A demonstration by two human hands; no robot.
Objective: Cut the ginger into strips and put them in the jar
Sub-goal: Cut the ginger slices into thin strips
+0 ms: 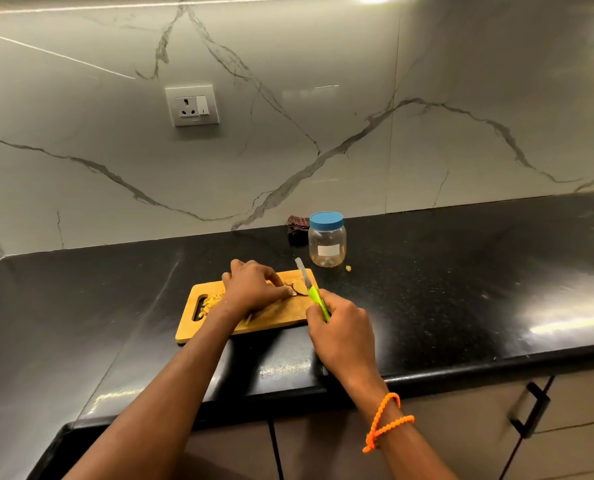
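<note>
Ginger slicing on board, centre of frame

Cut strips (209, 303) piled left; left hand (252, 289) curled, pinning ginger piece (297, 288), brown-skinned, apparently lying crosswise, just left of knife (310, 287) gripped by right hand (340, 327); lidded jar (326, 240) upper right, off cutting board (281, 318)

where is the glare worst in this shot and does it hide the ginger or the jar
Head view: the strongest glare is a ceiling light at the top edge and bright streaks on the black counter at right; the jar and the ginger on the cutting board stay readable; wide-angle lens bends the counter edge.
</note>
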